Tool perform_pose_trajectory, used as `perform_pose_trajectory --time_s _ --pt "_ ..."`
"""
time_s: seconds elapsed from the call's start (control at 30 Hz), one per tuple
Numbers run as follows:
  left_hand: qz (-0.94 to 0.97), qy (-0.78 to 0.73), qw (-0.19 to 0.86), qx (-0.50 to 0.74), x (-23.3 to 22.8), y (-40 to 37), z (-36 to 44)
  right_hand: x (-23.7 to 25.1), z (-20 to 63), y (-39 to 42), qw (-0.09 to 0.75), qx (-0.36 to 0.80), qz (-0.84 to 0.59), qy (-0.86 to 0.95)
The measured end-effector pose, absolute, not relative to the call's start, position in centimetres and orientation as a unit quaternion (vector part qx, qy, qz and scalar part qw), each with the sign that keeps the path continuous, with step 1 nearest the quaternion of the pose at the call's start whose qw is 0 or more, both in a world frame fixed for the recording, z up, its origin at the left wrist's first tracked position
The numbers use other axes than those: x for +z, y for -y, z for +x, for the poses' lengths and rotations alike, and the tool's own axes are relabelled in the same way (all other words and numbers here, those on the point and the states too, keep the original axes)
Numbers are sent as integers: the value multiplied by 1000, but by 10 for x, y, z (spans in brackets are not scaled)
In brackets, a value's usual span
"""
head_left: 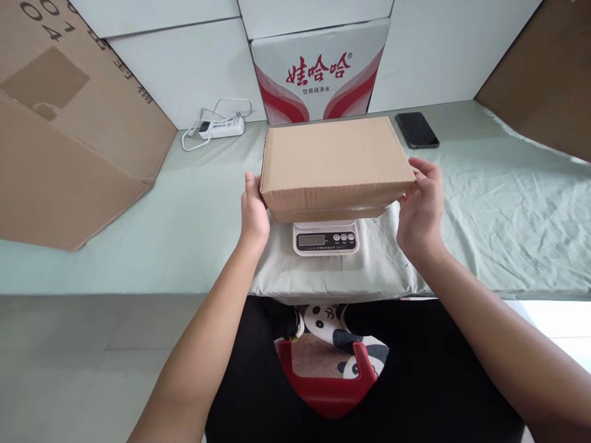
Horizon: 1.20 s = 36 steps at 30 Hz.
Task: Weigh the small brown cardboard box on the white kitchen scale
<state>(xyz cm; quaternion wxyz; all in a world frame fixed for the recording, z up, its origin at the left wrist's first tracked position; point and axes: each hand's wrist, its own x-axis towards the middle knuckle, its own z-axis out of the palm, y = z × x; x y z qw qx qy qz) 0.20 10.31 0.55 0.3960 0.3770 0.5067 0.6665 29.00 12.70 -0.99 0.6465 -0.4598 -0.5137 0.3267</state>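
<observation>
A closed brown cardboard box is between my two hands, above a white digital kitchen scale. My left hand presses against the box's left end, and my right hand grips its right end near the front corner. Most of the scale's platform is hidden under the box; its display and buttons show in front. Whether the box touches the platform or hangs just over it, I cannot tell.
A black phone lies behind my right hand. At the back left sits a white power strip with a looped cable. A white and red carton stands against the back, with large brown cartons at both sides.
</observation>
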Motion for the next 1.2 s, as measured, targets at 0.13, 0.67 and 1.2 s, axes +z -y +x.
perform_pose_trajectory --time_s 0.13,0.67,1.2 --pt "380 -507 397 664 6 -103 2 3 282 -124 657 368 -461 470" --pt "379 -508 395 665 6 -104 1 0 283 -124 603 283 -443 601" --pt "387 -503 393 665 0 -106 1 14 267 -113 659 389 -420 487"
